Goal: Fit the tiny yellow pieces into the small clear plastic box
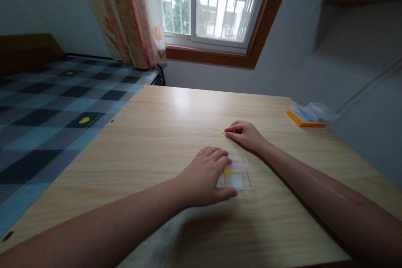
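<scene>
My left hand (209, 176) reaches over the left side of a clear plastic case (248, 176), fingers stretched and thumb spread apart. Its fingertips rest at the far part of the case and its thumb lies by the near edge. Inside the case are compartments, a yellow piece (228, 172) and a white rectangle (236, 182). Farther back, my right hand (246, 134) touches the tabletop, thumb and forefinger pinched at a tiny yellow piece (224, 133). Another tiny yellow bit (221, 133) lies just left of the fingertips. Their exact shape is too small to tell.
The light wooden table (150, 134) spreads under both arms. At its right edge sits an orange-based package (306, 119) with clear plastic on top. A bed with a checked cover (47, 113) adjoins the left side. Beyond are a curtain (132, 16) and a barred window (220, 4).
</scene>
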{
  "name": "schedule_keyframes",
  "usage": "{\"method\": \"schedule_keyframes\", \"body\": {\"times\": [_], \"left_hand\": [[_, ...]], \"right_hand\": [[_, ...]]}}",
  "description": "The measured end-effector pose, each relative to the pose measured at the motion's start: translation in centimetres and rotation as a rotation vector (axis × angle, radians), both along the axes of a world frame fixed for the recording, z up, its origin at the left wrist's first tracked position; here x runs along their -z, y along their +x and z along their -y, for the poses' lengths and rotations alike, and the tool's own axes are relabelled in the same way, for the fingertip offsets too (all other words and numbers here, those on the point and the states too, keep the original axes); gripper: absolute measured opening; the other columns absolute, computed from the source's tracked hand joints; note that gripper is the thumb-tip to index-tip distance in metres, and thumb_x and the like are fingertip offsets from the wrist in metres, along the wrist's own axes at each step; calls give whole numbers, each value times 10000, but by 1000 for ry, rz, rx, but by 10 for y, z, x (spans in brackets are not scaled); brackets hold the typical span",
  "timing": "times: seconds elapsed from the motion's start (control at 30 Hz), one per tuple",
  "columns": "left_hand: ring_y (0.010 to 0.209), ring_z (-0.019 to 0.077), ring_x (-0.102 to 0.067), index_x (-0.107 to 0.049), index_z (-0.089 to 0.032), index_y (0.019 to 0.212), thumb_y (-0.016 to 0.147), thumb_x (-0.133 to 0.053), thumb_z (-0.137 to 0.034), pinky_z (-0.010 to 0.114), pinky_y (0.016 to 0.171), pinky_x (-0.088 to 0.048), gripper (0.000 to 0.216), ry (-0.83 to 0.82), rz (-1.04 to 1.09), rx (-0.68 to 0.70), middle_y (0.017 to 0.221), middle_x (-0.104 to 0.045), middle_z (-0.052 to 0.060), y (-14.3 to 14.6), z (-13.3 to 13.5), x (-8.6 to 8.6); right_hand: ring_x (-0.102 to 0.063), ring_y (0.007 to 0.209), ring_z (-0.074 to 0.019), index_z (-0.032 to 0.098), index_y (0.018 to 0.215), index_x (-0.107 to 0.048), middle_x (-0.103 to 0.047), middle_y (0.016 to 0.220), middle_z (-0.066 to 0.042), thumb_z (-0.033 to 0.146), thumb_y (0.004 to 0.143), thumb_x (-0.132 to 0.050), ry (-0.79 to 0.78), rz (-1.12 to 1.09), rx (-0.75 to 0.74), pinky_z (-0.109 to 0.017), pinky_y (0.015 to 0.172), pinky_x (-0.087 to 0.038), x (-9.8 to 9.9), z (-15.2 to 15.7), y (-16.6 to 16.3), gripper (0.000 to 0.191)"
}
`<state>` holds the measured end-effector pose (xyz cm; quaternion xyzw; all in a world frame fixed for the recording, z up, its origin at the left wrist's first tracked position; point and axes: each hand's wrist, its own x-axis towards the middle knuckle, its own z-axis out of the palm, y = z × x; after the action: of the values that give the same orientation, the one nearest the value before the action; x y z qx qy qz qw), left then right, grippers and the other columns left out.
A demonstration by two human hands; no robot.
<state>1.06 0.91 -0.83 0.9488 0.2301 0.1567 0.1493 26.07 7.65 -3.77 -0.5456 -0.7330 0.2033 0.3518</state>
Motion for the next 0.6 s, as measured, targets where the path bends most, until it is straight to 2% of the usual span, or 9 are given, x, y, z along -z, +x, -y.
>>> {"method": "schedule_keyframes", "body": {"times": [0.6], "left_hand": [[1276,349,-543,-651,-171,1229,781,-805,-557,536,1146,-377,612,6,35,4,1332,-628,142,0,-1,1]], "right_hand": [[-550,742,-107,161,860,-824,-691,846,-66,327,845,-718,59,16,5,-230,711,-423,-7,-3,-8,197]]}}
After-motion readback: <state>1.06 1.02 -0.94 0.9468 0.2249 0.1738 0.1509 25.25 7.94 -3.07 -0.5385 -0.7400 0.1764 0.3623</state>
